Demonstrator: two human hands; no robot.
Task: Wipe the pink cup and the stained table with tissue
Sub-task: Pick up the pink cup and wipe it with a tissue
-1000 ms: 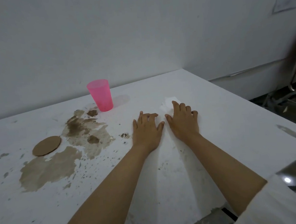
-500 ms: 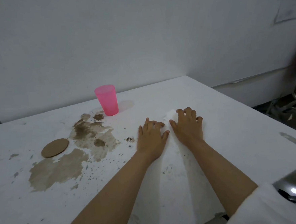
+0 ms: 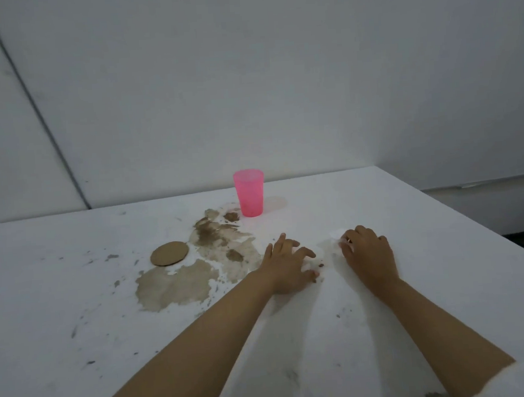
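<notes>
A translucent pink cup (image 3: 249,196) stands upright near the far edge of the white table (image 3: 416,206). A brown spill (image 3: 174,286) spreads over the table left of my hands, darker close to the cup. The white tissue (image 3: 334,234) lies on the table between and under my hands and is hard to tell from the surface. My left hand (image 3: 285,266) rests at the spill's right edge, its fingers curled onto the tissue. About a hand's width to the right, my right hand (image 3: 368,253) has its fingertips bent down on the tissue's far corner.
A round brown cardboard coaster (image 3: 169,253) lies flat at the spill's upper left. Small dark specks dot the table's left and near parts. A grey wall rises right behind the table. The table's right edge drops toward the floor.
The view tilted up and turned left. My hands, side by side and flat before, have moved apart with their fingers curling onto the tissue. The cup and coaster have not moved.
</notes>
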